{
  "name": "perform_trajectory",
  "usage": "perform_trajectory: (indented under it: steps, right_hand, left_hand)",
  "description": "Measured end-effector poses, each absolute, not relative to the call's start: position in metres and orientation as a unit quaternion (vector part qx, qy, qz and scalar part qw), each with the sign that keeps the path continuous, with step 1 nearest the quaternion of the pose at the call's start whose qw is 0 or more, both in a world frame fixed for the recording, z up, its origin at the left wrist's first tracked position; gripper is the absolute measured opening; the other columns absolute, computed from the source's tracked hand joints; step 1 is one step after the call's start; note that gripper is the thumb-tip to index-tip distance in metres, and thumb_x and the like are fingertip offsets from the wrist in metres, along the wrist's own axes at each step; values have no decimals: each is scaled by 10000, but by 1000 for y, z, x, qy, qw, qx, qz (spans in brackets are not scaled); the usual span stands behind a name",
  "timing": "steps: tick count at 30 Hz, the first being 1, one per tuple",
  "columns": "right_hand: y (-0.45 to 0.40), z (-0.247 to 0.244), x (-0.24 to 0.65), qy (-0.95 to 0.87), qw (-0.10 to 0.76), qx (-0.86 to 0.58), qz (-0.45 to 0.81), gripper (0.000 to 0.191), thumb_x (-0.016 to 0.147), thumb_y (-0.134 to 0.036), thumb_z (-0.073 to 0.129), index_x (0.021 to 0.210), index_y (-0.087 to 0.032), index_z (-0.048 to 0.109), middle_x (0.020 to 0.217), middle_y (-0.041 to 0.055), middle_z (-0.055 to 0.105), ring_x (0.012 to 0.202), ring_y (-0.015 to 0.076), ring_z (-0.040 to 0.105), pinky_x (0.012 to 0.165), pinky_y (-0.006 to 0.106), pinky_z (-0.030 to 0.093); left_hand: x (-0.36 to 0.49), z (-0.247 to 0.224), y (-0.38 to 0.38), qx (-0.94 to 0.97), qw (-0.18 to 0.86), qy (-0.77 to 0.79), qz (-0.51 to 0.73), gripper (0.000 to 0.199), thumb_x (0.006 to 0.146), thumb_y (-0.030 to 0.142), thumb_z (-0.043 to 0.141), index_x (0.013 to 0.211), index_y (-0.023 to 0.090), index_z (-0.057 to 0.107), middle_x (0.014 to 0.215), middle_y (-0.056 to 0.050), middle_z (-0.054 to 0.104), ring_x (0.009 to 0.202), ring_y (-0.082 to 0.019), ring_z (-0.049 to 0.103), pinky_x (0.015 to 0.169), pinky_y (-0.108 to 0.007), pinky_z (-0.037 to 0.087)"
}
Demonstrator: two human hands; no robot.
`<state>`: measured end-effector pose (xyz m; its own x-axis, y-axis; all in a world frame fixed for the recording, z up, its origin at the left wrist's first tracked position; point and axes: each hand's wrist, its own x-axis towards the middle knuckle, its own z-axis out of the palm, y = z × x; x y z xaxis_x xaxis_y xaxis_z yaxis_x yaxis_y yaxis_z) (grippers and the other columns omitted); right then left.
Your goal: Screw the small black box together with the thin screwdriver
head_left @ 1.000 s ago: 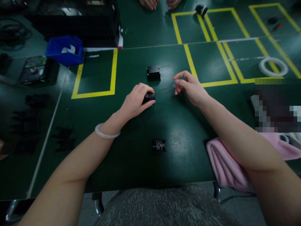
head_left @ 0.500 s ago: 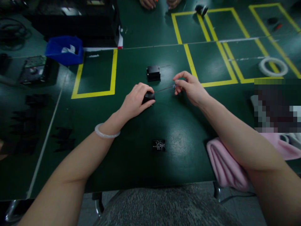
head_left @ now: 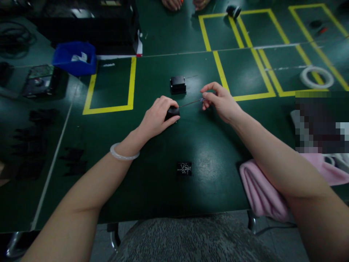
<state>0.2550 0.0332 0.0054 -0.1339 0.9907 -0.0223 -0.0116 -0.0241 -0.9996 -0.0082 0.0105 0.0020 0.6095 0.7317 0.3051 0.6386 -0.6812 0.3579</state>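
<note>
My left hand (head_left: 160, 114) is closed around a small black box-shaped part (head_left: 172, 113), pressing it on the green table. In my right hand (head_left: 218, 99), the fingertips pinch the handle of a thin screwdriver (head_left: 192, 103). Its long shaft points left, and the tip meets the right side of the black part; the exact contact point is too small to make out. Just beyond stands a similar black box (head_left: 178, 84) with shiny screws at its corners. Nearer to me lies a small black tray (head_left: 188, 174) holding several silver screws (head_left: 184, 167).
A blue bin (head_left: 75, 60) stands at the back left beside a large black machine (head_left: 89, 32). Several black parts (head_left: 73, 160) lie on the left. On the right are a pink cloth (head_left: 261, 189) and a white tape ring (head_left: 316, 77). Another person's hands (head_left: 172, 4) show at the top.
Almost nothing differs. Both my hands, the black part and the screwdriver stay in place; the other person's hands across the table shift slightly.
</note>
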Motion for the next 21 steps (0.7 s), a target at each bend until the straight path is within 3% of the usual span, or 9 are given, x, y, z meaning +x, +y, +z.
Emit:
perform_trajectory:
  steps: [4,10,18,21]
  right_hand:
    - [33,7,255,-528,457,-469,540,127,953,-123,645,898,-213,575,521,-93,468,506,79,543,570,207,486]
    - [33,9,254,-531,445,-467,550,220,1017,-218,618,808,-213,550,515,-91,395,429,57,385,541,223,503]
    - [34,5,255,-526,465,-469,535,139,947,-99,647,913,-212,574,541,-90,467,511,72,527,562,191,474]
    - [34,6,255,-524,463,-467,541,130,951,-134,663,902,-214,572,548,-88,472,510,74,521,558,196,483]
  left_hand:
    - [-8,2,11,891,107,386,215,271,1001,341,600,1219,186,555,1231,-112,627,1148,-292,595,1017,-475,500]
    - [-7,3,10,890,105,389,214,267,997,336,600,1217,191,558,1233,-110,630,1154,-289,595,1016,-468,499]
    - [-8,1,11,891,102,381,225,268,1007,345,586,1219,185,554,1226,-116,631,1142,-291,596,996,-457,495]
    - [-8,1,11,890,103,384,224,278,1002,357,593,1219,188,554,1227,-115,630,1136,-293,593,1005,-465,489]
